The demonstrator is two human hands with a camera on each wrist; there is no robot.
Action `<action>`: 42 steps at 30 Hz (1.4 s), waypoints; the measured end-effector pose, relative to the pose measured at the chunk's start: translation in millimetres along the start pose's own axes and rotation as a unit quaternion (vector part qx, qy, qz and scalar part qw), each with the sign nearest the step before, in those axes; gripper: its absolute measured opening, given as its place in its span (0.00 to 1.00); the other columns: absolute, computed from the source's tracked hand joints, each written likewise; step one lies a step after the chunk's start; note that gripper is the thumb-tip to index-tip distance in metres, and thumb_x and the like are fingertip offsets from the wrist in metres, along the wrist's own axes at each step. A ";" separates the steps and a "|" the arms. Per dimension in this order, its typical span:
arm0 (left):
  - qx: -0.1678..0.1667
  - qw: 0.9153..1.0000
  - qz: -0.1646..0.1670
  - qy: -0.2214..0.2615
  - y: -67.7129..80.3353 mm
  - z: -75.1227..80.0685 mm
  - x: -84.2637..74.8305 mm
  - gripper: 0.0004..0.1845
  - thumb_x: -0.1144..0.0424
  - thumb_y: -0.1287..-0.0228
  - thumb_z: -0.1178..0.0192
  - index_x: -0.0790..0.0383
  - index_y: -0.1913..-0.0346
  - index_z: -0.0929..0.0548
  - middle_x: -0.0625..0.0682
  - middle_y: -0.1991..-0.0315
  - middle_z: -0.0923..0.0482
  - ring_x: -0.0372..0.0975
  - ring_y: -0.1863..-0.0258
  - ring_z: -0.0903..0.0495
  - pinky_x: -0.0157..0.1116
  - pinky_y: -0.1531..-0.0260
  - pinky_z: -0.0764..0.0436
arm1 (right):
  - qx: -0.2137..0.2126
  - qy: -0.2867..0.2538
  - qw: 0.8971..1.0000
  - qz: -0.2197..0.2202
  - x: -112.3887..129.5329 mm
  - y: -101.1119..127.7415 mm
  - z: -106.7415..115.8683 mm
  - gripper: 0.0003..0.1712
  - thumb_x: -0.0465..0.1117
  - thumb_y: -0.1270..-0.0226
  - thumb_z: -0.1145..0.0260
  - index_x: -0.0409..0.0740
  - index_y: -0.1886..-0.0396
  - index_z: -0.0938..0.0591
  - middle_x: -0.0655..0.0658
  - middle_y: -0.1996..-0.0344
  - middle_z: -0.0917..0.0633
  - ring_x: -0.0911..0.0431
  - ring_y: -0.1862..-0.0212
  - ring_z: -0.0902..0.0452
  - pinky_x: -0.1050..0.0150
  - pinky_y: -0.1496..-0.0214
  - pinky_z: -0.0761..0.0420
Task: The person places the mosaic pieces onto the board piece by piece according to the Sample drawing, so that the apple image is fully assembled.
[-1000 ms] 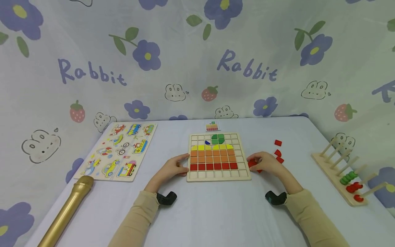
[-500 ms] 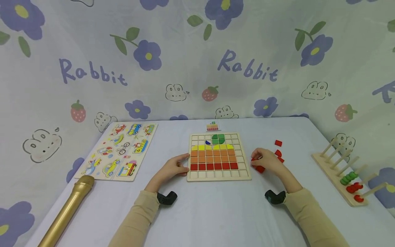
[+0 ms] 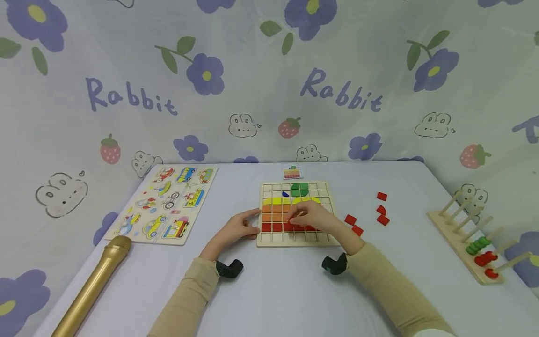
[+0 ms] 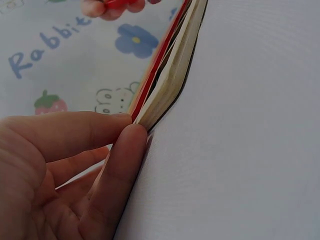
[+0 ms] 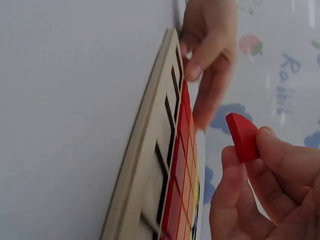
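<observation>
The right hand (image 5: 260,190) pinched a red tile (image 5: 242,136) above the grid board (image 3: 298,241), whose left edge the left hand (image 3: 236,229) gripped. Yellow, orange and red rows looked filled; the bottom row remained bare, with loose red tiles (image 3: 382,209) lying right.

Backdrop cloth (image 3: 269,93): "Rabbit" in purple handwriting, at 10 o'clock and again at 1 o'clock | left wrist view: "Rabbit" partly visible on cloth, 11 o'clock | no other legible text
</observation>
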State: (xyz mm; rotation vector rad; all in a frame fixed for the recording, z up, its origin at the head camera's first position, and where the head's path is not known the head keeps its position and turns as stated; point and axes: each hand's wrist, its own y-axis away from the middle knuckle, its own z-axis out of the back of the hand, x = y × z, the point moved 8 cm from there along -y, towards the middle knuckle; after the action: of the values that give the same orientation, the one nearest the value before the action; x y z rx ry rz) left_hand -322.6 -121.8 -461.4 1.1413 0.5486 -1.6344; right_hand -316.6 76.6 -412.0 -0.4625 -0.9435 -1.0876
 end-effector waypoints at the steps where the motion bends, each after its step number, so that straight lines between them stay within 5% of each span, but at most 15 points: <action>1: 0.001 1.000 0.000 -0.001 -0.1 -0.2 -0.3 0.35 0.63 0.45 0.35 0.58 0.33 0.35 0.52 0.81 0.25 0.37 0.79 0.22 0.32 0.70 0.24 | 0.017 0.006 1.000 0.014 6.2 -4.4 -10.5 0.06 0.39 0.39 0.36 0.42 0.63 0.17 0.49 0.67 0.19 0.55 0.66 0.26 0.65 0.63 0.23; 9: 0.015 1.000 -0.025 0.002 -2.6 -3.3 -4.3 0.35 0.63 0.45 0.36 0.60 0.33 0.35 0.51 0.81 0.24 0.36 0.79 0.22 0.32 0.68 0.24 | 0.087 0.092 0.990 0.063 39.2 -22.9 -62.6 0.07 0.30 0.41 0.36 0.45 0.65 0.18 0.52 0.69 0.19 0.58 0.63 0.26 0.65 0.57 0.24; 17: 0.015 1.000 -0.027 0.000 -1.5 -4.1 -4.9 0.35 0.63 0.45 0.36 0.59 0.33 0.35 0.50 0.82 0.24 0.36 0.79 0.21 0.32 0.69 0.23 | 0.054 0.155 0.985 0.056 38.1 -29.7 -69.9 0.06 0.32 0.47 0.30 0.46 0.70 0.15 0.54 0.74 0.19 0.59 0.67 0.28 0.68 0.61 0.25; 24: 0.009 0.999 -0.033 -0.001 -1.6 -0.7 -3.4 0.34 0.65 0.45 0.37 0.60 0.34 0.34 0.50 0.82 0.24 0.36 0.79 0.22 0.32 0.69 0.24 | 0.053 0.154 0.985 0.050 36.8 -30.3 -71.4 0.04 0.34 0.46 0.31 0.48 0.72 0.15 0.55 0.76 0.19 0.59 0.68 0.28 0.67 0.61 0.26; 32: 0.009 1.000 -0.026 0.001 -2.2 -0.4 -2.6 0.35 0.65 0.45 0.36 0.62 0.33 0.35 0.51 0.82 0.24 0.36 0.80 0.21 0.32 0.69 0.23 | 0.011 -0.005 1.000 0.005 12.2 -20.1 -27.9 0.07 0.35 0.44 0.32 0.41 0.64 0.16 0.49 0.69 0.18 0.56 0.64 0.25 0.64 0.61 0.24; 42: 0.016 1.000 -0.023 0.001 4.0 -0.6 -11.1 0.35 0.67 0.43 0.38 0.68 0.33 0.38 0.57 0.80 0.24 0.37 0.79 0.22 0.35 0.69 0.23 | -0.082 -0.015 0.994 -0.073 -56.4 15.8 49.9 0.14 0.39 0.44 0.32 0.39 0.57 0.18 0.44 0.64 0.20 0.52 0.59 0.27 0.64 0.60 0.25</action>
State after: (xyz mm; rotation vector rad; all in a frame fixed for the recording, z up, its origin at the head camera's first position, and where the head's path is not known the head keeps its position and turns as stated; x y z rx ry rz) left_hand -318.4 -117.5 -451.2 1.1623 0.5550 -1.6871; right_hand -331.4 150.0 -429.8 -0.5505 -0.9292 -1.3009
